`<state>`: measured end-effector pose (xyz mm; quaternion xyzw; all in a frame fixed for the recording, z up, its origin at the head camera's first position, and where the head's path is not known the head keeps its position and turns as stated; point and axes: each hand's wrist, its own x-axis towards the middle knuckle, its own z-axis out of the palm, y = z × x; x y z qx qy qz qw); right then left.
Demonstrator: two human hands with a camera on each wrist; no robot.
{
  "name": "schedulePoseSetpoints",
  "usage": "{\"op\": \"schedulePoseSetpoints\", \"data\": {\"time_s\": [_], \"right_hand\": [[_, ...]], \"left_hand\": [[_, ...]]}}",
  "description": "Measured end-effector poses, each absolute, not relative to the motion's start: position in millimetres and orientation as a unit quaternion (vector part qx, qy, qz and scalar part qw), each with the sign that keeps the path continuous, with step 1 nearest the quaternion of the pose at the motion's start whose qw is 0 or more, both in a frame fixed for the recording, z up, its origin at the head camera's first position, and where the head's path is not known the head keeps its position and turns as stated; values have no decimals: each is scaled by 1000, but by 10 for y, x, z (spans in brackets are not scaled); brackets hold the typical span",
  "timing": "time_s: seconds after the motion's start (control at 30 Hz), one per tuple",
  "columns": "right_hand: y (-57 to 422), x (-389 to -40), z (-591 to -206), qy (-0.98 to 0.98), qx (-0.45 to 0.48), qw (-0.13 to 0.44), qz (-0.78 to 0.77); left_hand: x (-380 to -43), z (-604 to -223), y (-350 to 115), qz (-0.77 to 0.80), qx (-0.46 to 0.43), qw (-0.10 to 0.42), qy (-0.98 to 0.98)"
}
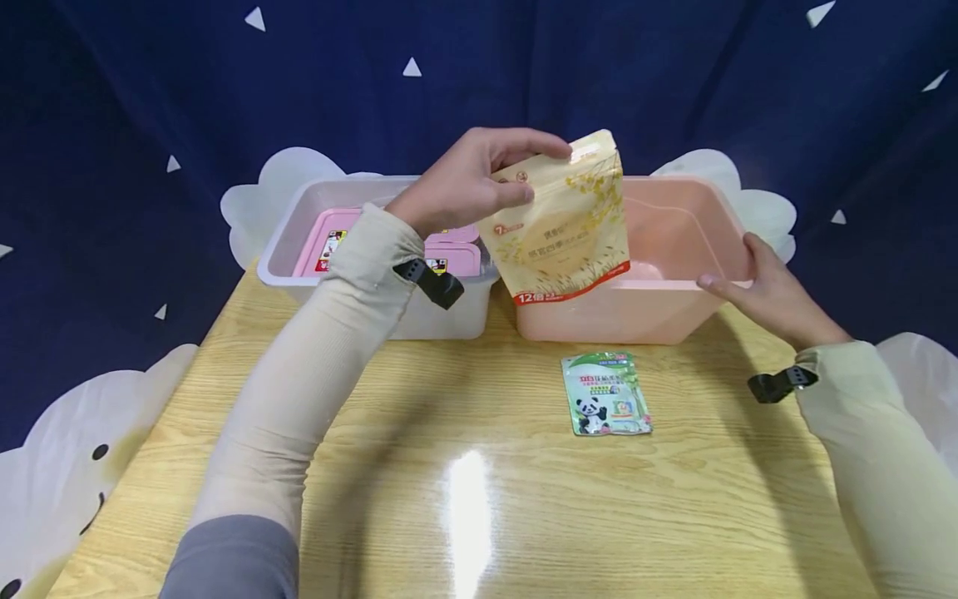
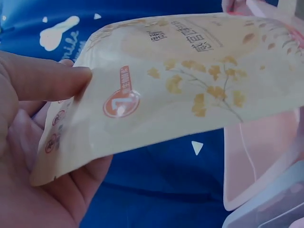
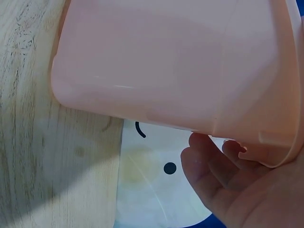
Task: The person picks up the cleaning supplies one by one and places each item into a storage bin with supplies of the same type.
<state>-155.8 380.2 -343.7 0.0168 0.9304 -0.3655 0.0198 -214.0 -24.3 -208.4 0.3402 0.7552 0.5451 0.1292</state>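
Observation:
A cream pouch [image 1: 561, 225] with yellow leaves and a red bottom band hangs at a slant in front of the peach bin's left part. My left hand [image 1: 479, 179] pinches its upper edge, thumb on the printed face. In the left wrist view the pouch [image 2: 166, 90] runs away from the thumb, other fingers behind it. At the right end of the peach bin [image 1: 599, 316], my right hand [image 1: 786, 304] grips the rim near the front corner. From the right wrist, fingers [image 3: 197, 164] show curled under the outside of the rim.
Left of the peach bin stands a whitish bin [image 1: 299, 281] holding several pink-lidded packs [image 1: 452, 259]. A small green sachet [image 1: 606, 395] with a panda print lies on the wooden table [image 1: 374, 499] in front. A dark blue curtain [image 1: 479, 75] hangs behind.

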Motion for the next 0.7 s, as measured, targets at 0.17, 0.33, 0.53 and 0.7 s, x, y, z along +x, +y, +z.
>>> {"op": "schedulePoseSetpoints", "data": {"time_s": [0.17, 0.33, 0.53, 0.7], "right_hand": [[3811, -1542, -3448, 931, 19, 17, -363], [3798, -1512, -3443, 933, 17, 15, -360], [3803, -1470, -3428, 935, 19, 12, -355], [3816, -1433, -3427, 935, 23, 15, -354]], "left_hand": [[-2245, -1992, -139, 550, 334, 142, 752], [-2334, -1900, -51, 580, 317, 143, 736], [-2442, -1883, 100, 589, 293, 148, 738], [-2539, -2011, 289, 605, 280, 166, 726]]}}
